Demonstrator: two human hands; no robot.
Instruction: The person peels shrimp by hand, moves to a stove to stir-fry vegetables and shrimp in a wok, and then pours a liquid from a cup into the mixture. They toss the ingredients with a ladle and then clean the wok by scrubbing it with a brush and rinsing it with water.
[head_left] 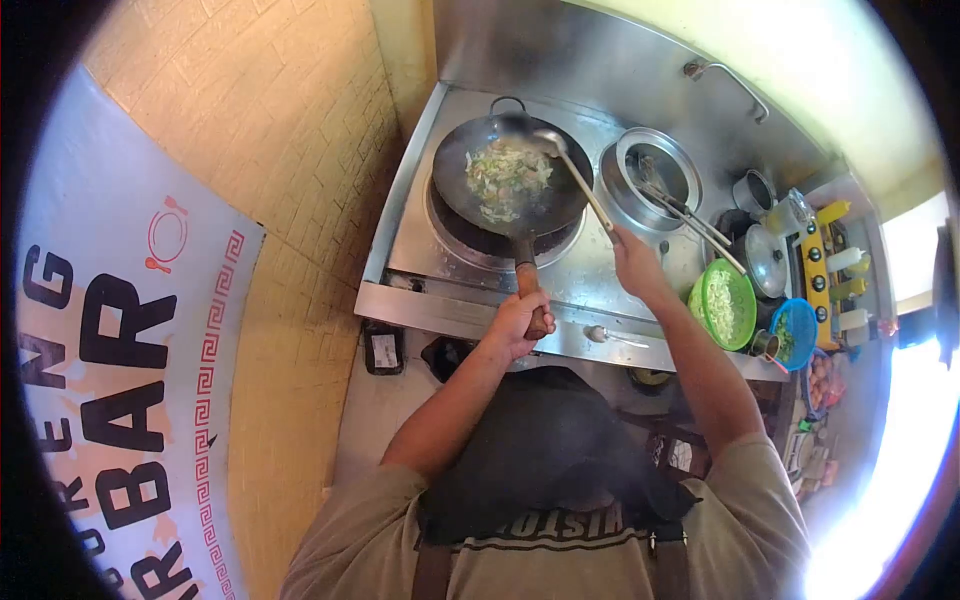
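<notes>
A dark wok [458,200] sits over the burner ring, its wooden handle [526,280] pointing toward me. Wrapped round that handle is my left hand [516,322]. Chopped, pale and green food [507,172] lies in the wok, with some haze above it. My right hand [638,264] is closed on the long handle of a ladle [580,180]. The ladle's bowl is over the wok's far right side, at the edge of the food.
Right of the wok stands a metal pot [622,190] with utensils across it. Farther right are a green bowl [742,300] of shredded pale vegetable, a blue bowl [805,335], a lidded pot [766,260] and squeeze bottles [848,258]. A knife [622,339] lies along the front edge.
</notes>
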